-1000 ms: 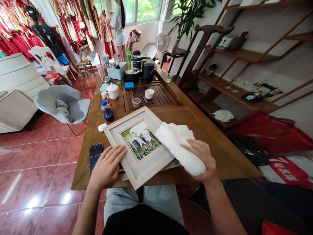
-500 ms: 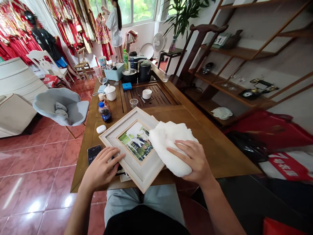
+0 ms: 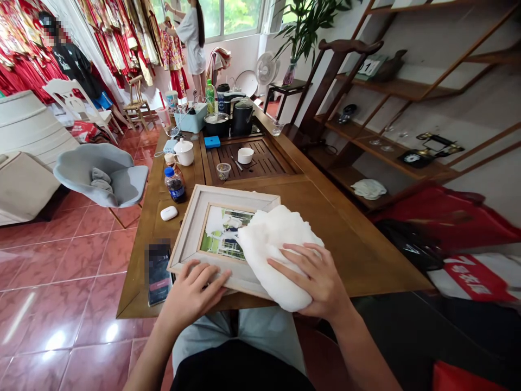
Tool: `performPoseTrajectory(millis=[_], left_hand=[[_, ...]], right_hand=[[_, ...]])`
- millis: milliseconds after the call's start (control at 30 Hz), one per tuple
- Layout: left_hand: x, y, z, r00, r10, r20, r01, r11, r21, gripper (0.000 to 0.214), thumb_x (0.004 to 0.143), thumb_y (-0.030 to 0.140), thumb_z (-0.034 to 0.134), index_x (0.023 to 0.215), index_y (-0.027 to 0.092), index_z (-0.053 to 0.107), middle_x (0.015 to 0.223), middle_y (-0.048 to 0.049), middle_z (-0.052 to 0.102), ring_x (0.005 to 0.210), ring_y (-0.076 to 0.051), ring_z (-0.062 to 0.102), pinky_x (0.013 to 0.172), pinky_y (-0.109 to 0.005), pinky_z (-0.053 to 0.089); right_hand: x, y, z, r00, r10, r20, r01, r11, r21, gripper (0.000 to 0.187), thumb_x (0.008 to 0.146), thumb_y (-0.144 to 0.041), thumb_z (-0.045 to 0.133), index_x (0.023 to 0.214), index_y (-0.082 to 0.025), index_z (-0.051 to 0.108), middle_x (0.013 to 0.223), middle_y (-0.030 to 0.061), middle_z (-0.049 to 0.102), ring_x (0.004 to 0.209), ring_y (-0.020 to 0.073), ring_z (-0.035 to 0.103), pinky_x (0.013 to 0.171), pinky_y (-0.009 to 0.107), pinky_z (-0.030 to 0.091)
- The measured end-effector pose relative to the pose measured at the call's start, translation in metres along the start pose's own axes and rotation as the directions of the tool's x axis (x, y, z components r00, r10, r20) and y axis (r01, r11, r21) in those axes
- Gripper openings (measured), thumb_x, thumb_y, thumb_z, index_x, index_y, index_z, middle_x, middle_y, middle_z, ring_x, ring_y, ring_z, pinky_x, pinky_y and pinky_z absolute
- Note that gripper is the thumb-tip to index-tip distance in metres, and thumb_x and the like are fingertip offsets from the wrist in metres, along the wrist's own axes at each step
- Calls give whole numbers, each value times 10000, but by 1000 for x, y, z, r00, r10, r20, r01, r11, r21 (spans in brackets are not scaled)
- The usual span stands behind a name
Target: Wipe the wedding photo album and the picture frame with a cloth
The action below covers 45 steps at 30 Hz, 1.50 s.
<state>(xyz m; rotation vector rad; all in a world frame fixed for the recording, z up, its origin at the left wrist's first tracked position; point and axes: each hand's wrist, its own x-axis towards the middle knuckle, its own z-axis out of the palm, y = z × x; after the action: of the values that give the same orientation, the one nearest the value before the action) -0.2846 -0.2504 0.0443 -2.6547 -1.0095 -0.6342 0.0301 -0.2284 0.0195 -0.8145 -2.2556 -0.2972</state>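
Observation:
A picture frame (image 3: 185,231) with a pale wide border lies at the near edge of the table, and a photo (image 3: 220,244) shows in its window. My left hand (image 3: 201,290) grips its lower left edge, fingers over the border and thumb partly hidden. In my right hand (image 3: 313,277) is a thick white wad (image 3: 272,244) that looks like soft cotton. It rests on the right part of the frame and covers some of the photo. What lies under the frame is mostly hidden.
On the wooden table (image 3: 345,244), a phone (image 3: 158,277), a white earbud case (image 3: 169,213) and a dark drink bottle (image 3: 175,184) stand left of the frame. Farther back are a tea tray (image 3: 264,163), a white cup (image 3: 245,156) and a lidded mug (image 3: 184,153). Two people are near hanging clothes.
The frame has turned clockwise, so its long edge lies closer to level. My left hand has moved right with it, and the white wad has shifted slightly left and nearer. The phone's screen has changed.

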Motion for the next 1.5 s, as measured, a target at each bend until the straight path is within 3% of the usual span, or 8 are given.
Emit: performPoseTrajectory(millis=[233,467,733,867,967,1133,1300,1500], left_hand=[[7,36,15,988,-113,-102,121,990,79,266,990,238,648,1248,180,679,1024,-63,745,960,-213,675,911,-365,460],[4,54,27,966,-226,-124,238,966,98,233,1003,235,613,1215,188,697,1062,-55,764,963,-217,684,891,-365,468],[5,32,13,956,-290,-29,291,956,35,371,1031,399,546,1303,177,664,1224,-98,741,1098,-248,686,967,-382,472],[1,13,5,915,-403,22,403,915,8,332,1027,288,517,1319,237,666,1373,-74,688,1292,-262,615,1184,-462,342],[-4,7,3,908,-406,102,413,909,-59,380,1013,223,490,1358,266,642,1441,-62,644,1379,-278,546,1249,-563,244],[-13,10,13,894,-431,127,448,871,-201,487,958,113,461,1402,251,606,1491,-86,590,1447,-287,450,1192,-592,375],[-17,21,25,873,-485,55,480,830,-284,550,898,23,432,1377,229,608,1473,-99,596,1453,-280,442,1177,-579,413],[-14,29,27,853,-521,-14,485,803,-347,615,870,-22,419,1426,221,522,1412,-122,624,1394,-266,521,1177,-557,411]], right_hand=[[1,-15,0,997,67,38,-66,997,-34,431,994,-432,475,1288,-190,676,1204,162,706,1182,350,609,1033,543,350],[0,-36,3,996,80,35,-78,995,-56,417,963,-404,510,1290,-214,686,1242,130,721,1213,326,597,1109,531,315],[-7,-38,9,994,96,52,-87,984,-156,397,937,-211,573,1321,-253,665,1303,97,711,1256,276,579,1152,509,299],[-5,-33,8,996,77,45,-69,986,-149,428,928,-121,533,1310,-259,670,1285,82,719,1248,261,582,1148,501,310],[-5,-26,5,994,82,69,-74,990,-116,443,917,-116,537,1315,-261,666,1292,79,716,1244,265,587,1153,503,303],[-7,-21,3,988,126,85,-120,990,-72,455,895,-246,616,1348,-269,651,1313,98,698,1239,319,592,1150,540,297],[-3,-47,13,990,118,73,-115,992,-45,485,902,-439,607,1347,-256,664,1289,113,706,1200,370,591,1129,573,296],[15,-93,38,987,155,51,-152,987,-51,534,872,-456,579,1370,-277,647,1323,99,683,1229,335,539,1138,555,239]])
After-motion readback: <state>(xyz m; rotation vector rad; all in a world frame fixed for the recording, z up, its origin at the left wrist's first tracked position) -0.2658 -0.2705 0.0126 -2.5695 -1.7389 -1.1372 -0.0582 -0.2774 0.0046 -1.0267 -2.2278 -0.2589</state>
